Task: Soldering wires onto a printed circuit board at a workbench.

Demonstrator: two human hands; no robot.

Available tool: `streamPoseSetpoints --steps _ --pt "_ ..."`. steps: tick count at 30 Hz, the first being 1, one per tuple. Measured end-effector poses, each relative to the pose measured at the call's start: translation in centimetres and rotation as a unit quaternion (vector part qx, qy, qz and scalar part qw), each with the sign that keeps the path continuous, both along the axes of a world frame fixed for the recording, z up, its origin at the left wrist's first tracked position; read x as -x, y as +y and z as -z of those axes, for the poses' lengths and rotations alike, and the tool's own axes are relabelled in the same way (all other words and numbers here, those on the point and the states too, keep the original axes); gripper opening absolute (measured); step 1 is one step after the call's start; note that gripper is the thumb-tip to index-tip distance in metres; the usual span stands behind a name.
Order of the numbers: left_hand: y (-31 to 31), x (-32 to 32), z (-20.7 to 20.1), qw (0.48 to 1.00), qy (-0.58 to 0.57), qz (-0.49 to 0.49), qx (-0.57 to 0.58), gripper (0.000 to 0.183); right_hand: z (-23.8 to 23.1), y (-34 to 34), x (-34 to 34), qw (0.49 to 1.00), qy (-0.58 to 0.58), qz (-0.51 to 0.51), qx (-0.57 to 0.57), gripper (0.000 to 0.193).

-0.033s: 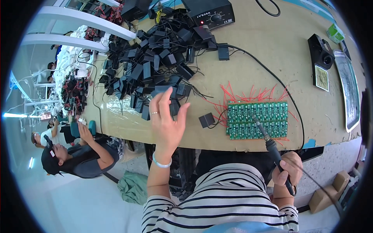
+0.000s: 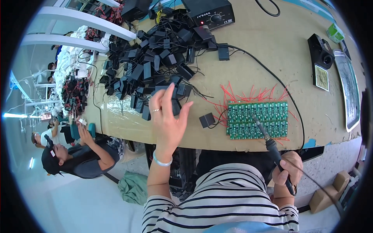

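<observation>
My right hand (image 2: 289,167) is wrapped round the handle of a soldering iron (image 2: 274,153). The iron's tip points up and left over a green panel of circuit boards (image 2: 257,120), though I cannot tell whether it touches. Red wires (image 2: 268,93) fan out along the panel's far edge. One small black box (image 2: 206,120) lies left of the panel, its black lead running to the panel's edge. My left hand (image 2: 168,122) is raised at the near edge of a heap of black boxes with leads (image 2: 149,70). Its thumb and fingers are apart, with nothing between them.
A black control unit with a dial (image 2: 210,13) stands behind the heap; a black cable (image 2: 264,66) curves across the table past the panel's right. At far right are an iron stand with a sponge (image 2: 321,75) and a metal tray (image 2: 347,91). Another person (image 2: 85,155) sits at left.
The fingers of my left hand have shifted very slightly to the right. My right hand, the soldering iron and the panel look unmoved.
</observation>
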State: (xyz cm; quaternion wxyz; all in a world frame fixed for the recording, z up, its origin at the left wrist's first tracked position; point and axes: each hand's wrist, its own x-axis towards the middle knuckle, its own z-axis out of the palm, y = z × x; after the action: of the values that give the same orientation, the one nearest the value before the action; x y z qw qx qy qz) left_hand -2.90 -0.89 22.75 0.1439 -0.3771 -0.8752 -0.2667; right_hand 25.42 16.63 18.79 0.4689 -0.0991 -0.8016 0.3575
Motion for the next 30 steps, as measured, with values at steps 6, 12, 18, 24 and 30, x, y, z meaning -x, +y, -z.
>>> streamPoseSetpoints --steps 6,12,18,24,30 --pt "1.3 1.8 1.0 0.998 0.025 0.051 0.004 0.019 -0.3 -0.4 0.1 1.0 0.009 0.009 -0.008 0.023" --pt "0.2 1.8 -0.4 0.954 -0.146 0.106 -0.239 0.009 -0.2 0.5 -0.3 1.0 -0.002 -0.008 -0.014 0.018" --pt "2.5 0.6 -0.7 0.906 -0.306 0.188 -0.223 0.019 -0.7 1.0 0.2 0.998 -0.038 -0.046 -0.011 0.012" --pt "5.7 0.0 -0.6 0.929 -0.215 0.301 0.023 0.041 -0.8 1.1 -0.1 0.998 -0.048 -0.038 0.018 0.012" --pt "6.3 -0.9 0.5 0.913 -0.217 0.341 0.056 0.04 -0.2 1.4 0.8 0.996 -0.051 -0.067 0.028 0.013"
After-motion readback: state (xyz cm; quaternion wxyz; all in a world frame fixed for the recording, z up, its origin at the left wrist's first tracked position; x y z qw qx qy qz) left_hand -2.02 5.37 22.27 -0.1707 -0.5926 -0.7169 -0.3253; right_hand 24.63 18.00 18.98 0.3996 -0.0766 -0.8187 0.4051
